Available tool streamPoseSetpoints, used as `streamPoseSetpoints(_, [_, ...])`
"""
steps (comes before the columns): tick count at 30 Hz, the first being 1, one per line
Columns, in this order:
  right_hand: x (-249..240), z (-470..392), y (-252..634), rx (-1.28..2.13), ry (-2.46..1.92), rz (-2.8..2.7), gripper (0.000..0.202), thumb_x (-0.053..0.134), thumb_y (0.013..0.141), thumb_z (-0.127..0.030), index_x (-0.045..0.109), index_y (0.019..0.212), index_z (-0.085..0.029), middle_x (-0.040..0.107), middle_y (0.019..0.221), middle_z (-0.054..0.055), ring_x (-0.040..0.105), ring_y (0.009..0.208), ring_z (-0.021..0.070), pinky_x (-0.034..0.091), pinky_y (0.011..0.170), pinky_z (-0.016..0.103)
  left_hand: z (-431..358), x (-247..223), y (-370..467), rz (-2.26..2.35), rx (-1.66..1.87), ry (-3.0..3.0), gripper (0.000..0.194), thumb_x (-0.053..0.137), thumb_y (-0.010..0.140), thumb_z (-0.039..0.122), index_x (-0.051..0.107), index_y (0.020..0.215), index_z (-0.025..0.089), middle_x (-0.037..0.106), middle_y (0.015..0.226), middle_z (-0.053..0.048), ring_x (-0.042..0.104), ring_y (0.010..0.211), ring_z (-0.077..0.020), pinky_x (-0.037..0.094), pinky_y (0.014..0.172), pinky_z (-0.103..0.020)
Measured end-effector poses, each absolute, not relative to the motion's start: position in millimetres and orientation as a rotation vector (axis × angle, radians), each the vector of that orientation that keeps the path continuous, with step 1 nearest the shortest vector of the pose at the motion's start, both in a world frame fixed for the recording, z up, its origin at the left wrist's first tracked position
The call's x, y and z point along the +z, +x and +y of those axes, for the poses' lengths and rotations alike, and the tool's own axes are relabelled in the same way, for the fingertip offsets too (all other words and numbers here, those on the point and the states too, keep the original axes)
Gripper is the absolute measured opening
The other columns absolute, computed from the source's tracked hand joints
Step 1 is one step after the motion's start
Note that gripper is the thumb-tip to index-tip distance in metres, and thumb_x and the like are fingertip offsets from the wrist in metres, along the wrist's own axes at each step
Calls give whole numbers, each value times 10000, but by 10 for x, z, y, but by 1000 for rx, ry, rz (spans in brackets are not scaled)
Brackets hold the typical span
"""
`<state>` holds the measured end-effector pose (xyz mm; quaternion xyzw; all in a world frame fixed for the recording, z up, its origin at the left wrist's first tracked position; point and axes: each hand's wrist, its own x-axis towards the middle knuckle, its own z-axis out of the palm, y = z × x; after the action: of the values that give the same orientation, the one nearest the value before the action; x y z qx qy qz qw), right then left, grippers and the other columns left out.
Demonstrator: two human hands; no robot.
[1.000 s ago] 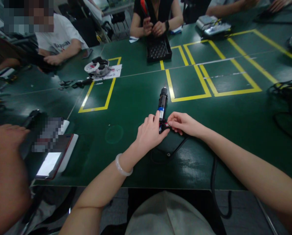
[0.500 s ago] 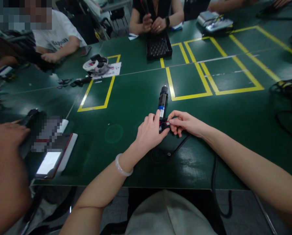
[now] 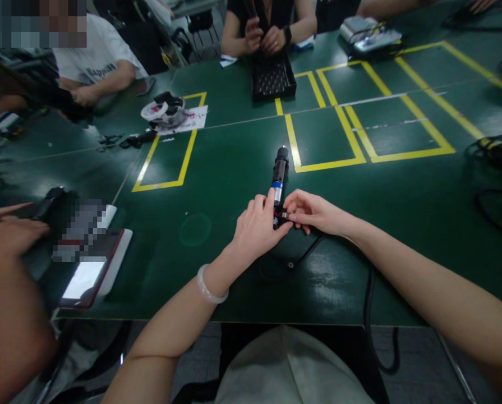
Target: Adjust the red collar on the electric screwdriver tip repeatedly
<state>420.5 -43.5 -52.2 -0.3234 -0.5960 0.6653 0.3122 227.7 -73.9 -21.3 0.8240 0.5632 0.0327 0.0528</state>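
An electric screwdriver [image 3: 280,168] lies on the green table with its thin bit pointing away from me. Its nose is black, and a silver, blue-banded motor section shows behind it, seemingly uncovered. My left hand [image 3: 257,224] holds the rear half, index finger along the side and thumb at the back end. My right hand [image 3: 312,213] pinches a small red and silver part [image 3: 285,215] at the tool's right rear side. Fingers partly cover this part, so its exact kind is unclear. Close below, a black cable [image 3: 309,251] with a round end lies on the table.
Yellow tape [image 3: 330,166] marks rectangles on the table. A phone [image 3: 86,275] lies at left beside another person's hand [image 3: 15,230]. Across from me, a person holds a tool over a black tray [image 3: 273,84]. Tape rolls [image 3: 164,109] sit at far left, coiled cables [image 3: 498,151] at right.
My right hand has shifted slightly left, closer to the screwdriver, its fingertips still on the small part. My left hand stays in place. The neighbour's hand at left has moved a little.
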Motion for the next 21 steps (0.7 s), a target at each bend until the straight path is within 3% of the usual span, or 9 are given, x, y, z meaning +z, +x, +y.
streamPoseSetpoints(8, [-530,-420,4220,1538,-1038,-1731,192,726,816,-281,581,870,-167,545,629,-54,495,474,68,432,371,170,-743,-230,2287,1724,113,2524,771,504,935,585,285,1549,174,535,1238,-145,543,1110,-284,507,822,-365])
streamPoseSetpoints(15, [-557,-423,4197,1665,-972,-1587,243,763,776,-282,560,847,-170,586,638,-30,577,554,101,488,418,184,-759,-217,2317,1753,96,2543,773,509,935,588,306,1537,148,537,1231,-135,546,1095,-267,508,814,-345])
streamPoseSetpoints(21, [-550,-427,4185,1647,-967,-1563,155,708,808,-253,584,840,-165,611,651,-15,581,550,98,495,433,189,-760,-209,2343,1780,94,2542,731,484,956,573,334,1519,131,542,1208,-135,554,1078,-265,510,794,-349])
